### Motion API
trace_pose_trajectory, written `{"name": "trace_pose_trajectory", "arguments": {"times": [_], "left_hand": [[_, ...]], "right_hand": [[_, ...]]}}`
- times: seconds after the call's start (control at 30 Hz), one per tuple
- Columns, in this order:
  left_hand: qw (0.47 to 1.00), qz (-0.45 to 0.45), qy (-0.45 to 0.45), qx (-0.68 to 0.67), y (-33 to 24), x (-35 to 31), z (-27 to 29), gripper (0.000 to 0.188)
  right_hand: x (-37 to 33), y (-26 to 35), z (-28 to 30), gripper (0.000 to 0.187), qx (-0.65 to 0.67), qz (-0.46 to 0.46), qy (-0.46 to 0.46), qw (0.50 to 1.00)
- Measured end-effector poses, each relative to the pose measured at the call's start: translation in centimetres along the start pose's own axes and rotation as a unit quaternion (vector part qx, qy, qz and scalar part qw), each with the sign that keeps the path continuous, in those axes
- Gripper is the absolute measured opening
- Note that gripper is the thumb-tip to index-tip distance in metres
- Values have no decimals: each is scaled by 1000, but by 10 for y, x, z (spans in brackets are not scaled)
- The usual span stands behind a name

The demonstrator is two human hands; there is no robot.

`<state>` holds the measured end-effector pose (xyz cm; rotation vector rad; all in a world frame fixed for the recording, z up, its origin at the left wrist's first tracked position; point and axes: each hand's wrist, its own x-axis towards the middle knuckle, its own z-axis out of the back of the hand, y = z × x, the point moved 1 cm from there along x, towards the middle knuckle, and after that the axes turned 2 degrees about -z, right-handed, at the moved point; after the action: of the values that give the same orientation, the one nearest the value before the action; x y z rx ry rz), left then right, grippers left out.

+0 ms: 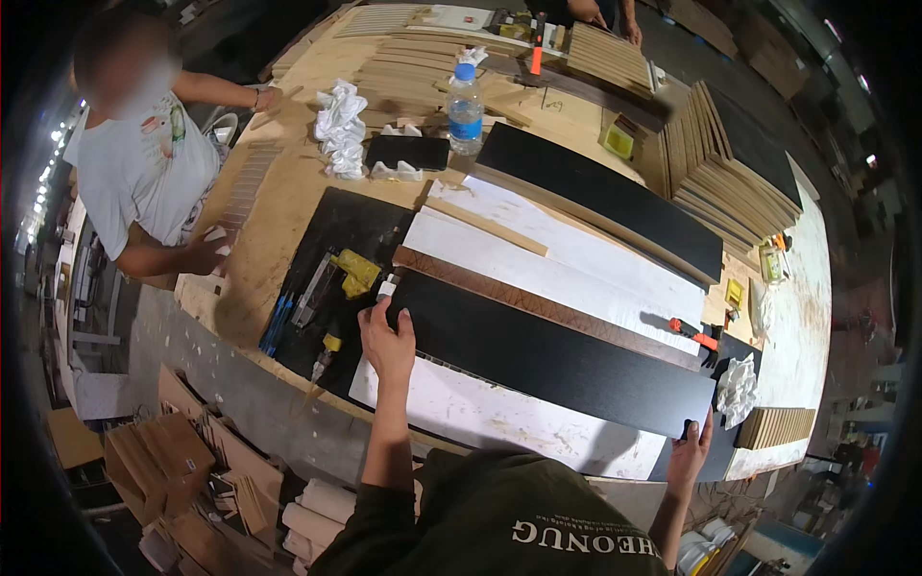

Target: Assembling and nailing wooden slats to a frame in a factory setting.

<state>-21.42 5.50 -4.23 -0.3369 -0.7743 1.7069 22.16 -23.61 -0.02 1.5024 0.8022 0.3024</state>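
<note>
A long black board lies crosswise in front of me, with a hand at each end. My left hand grips its left end, thumb on the black face and fingers along the end. By those fingertips is a small white piece, too small to name. At the near right corner, my right hand pinches the board; some of its fingers are hidden beneath. A narrow brown strip runs along the board's far edge. Under both lies a white, scuffed sheet.
Farther back lie another black-topped board and a loose wooden strip. Stacked panels stand at right, near a red-and-black tool and crumpled white paper. A water bottle stands beyond; a co-worker is at left.
</note>
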Motion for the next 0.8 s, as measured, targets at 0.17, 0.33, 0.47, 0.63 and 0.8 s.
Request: {"name": "trace_pose_trajectory", "arguments": {"times": [0.17,0.33,0.47,0.63,0.8], "left_hand": [[1000,-11,3,1,-6,-6,-1,41],[997,-69,12,21,-7,-12,-2,43],[992,-113,42,43,-8,-16,-2,46],[981,-127,77,125,-9,-21,0,49],[957,-122,119,235,-16,-23,-2,52]], "right_hand": [[-4,-5,-4,53,13,-14,-22,1000],[10,-14,3,52,-44,22,-32,998],[21,-18,6,52,-148,29,-64,987],[28,-30,1,47,-251,38,-95,963],[31,-46,14,45,-279,57,-115,952]]}}
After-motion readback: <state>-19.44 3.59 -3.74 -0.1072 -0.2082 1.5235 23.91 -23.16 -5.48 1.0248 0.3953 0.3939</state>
